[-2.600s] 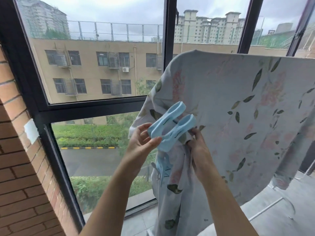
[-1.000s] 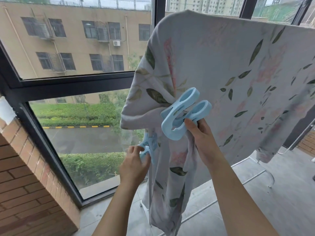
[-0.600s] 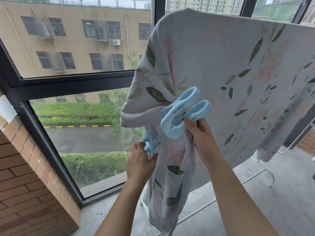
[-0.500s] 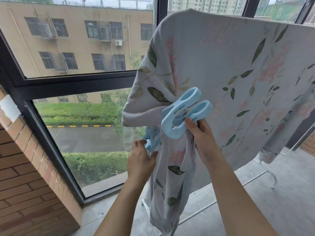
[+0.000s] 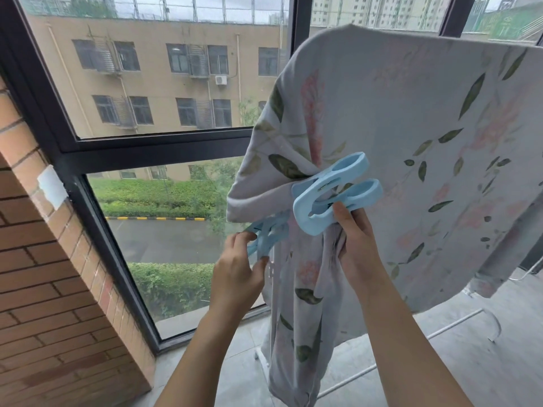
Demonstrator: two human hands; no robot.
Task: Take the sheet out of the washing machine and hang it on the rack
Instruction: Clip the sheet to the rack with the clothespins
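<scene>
The left hand [image 5: 238, 274] has let go of the large light-blue plastic clip [image 5: 332, 195] that it shared 2.6 seconds ago. It has dropped to a second light-blue plastic clip [image 5: 269, 235] lower on the edge and pinches its handles between thumb and fingers. The pale floral fabric sheet [image 5: 396, 118] is draped over the white metal tube rack [image 5: 452, 326], so only pinning looks left. The right hand [image 5: 357, 245] hasn't moved: its fingers curl round the gathered sheet just under the large clip, thumb touching it.
</scene>
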